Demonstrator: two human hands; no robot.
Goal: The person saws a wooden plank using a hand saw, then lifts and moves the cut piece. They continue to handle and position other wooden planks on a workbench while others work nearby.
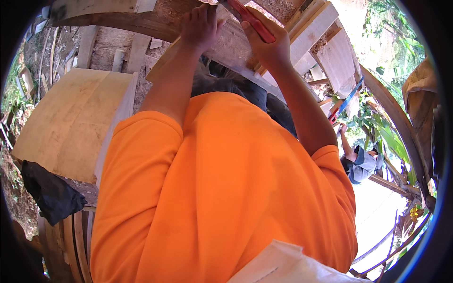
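Observation:
At the top of the head view my right hand (273, 45) is closed around a red-handled tool (258, 27). Its grey metal end runs up and left, cut off by the frame edge, so its kind does not show. To its left, my left hand (200, 26) lies against the wooden workpiece with fingers curled; what they grip is hidden. A curved wooden beam (127, 21) stretches leftward from that hand. Below the left wrist a narrow wood strip (163, 61) slants down. Between my forearms a wide pale board (231, 47) crosses above my dark trousers.
A large curved wooden panel (71, 120) stands at the left, with a black plastic sheet (49, 191) at its lower corner. Wooden boxes and boards (332, 59) rise at the right. Farther right, another person (361, 162) holds a blue-bladed saw (349, 96). Wood scraps litter the ground.

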